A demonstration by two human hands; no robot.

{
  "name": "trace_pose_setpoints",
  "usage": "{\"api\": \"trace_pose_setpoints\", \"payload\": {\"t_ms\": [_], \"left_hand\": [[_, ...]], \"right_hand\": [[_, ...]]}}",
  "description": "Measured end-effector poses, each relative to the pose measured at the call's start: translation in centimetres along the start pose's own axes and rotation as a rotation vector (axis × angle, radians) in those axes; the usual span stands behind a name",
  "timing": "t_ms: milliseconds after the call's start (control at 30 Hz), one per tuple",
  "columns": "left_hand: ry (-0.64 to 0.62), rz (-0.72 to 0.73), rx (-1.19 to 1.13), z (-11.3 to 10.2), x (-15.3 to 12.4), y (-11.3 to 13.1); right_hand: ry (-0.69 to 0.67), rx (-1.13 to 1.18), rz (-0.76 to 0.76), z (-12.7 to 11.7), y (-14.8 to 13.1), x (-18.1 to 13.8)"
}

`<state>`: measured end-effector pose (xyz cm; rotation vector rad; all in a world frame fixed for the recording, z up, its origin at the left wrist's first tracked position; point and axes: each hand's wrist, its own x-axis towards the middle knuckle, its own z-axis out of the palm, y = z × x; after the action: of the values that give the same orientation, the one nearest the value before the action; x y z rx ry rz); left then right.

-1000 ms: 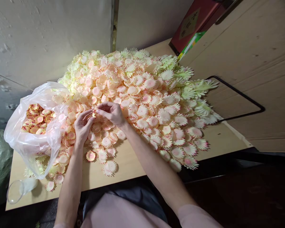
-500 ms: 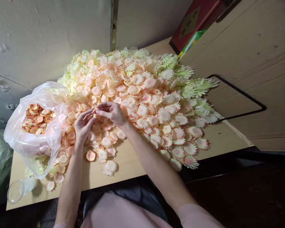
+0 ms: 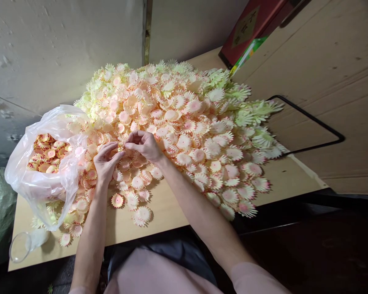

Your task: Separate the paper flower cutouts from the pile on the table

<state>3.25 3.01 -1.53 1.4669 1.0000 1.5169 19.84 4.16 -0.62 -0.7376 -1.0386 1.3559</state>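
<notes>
Both hands meet over the near left part of a large heap of artificial flower petal discs [image 3: 184, 143], cream and pink with fringed edges. My left hand [image 3: 106, 161] is curled, with thumb and fingertips drawn together around something small and yellowish that is too small to name. From the right, my right hand [image 3: 145, 146] pinches at the same spot, thumb against forefinger; what lies in the pinch is hidden. Just left of my left hand, an open clear plastic bag [image 3: 49, 179] holds smaller yellow-and-red flower pieces [image 3: 47, 153].
A clear plastic cup [image 3: 29, 244] lies on its side at the table's [image 3: 167, 204] front left corner. A black metal bar [image 3: 309, 121] juts out at the right beside a cardboard sheet [image 3: 325, 73]. A red box [image 3: 251, 30] stands at the back right.
My fingertips have moved slightly apart, the left hand shifting a little to the left. The heap, bag and cup stay where they were.
</notes>
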Motion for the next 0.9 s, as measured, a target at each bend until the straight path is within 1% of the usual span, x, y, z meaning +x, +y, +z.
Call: {"api": "trace_pose_setpoints", "payload": {"t_ms": [100, 267, 433, 567, 667, 767, 900], "left_hand": [[0.082, -0.023, -0.041, 0.1, 0.1, -0.1], [0.178, -0.125, -0.14, 0.3, 0.1, -0.3], [0.255, -0.176, -0.211, 0.3, 0.2, -0.8], [0.23, -0.137, -0.158, 0.3, 0.1, -0.8], [0.189, -0.098, -0.112, 0.5, -0.1, -0.4], [0.183, -0.092, -0.115, 0.7, -0.1, -0.1], [0.164, -0.098, -0.116, 0.8, -0.1, 0.2]], "right_hand": [[0.013, 0.045, 0.011, 0.1, 0.0, 0.0], [0.003, 0.12, 0.016, 0.2, 0.1, 0.0], [-0.006, 0.086, -0.014, 0.3, 0.3, -0.1], [0.041, 0.055, -0.047, 0.2, 0.8, 0.1], [0.048, -0.077, -0.101, 0.0, 0.7, 0.1], [-0.043, -0.212, -0.156, -0.1, 0.2, 0.0], [-0.164, -0.285, -0.171, -0.2, -0.2, -0.2]]}}
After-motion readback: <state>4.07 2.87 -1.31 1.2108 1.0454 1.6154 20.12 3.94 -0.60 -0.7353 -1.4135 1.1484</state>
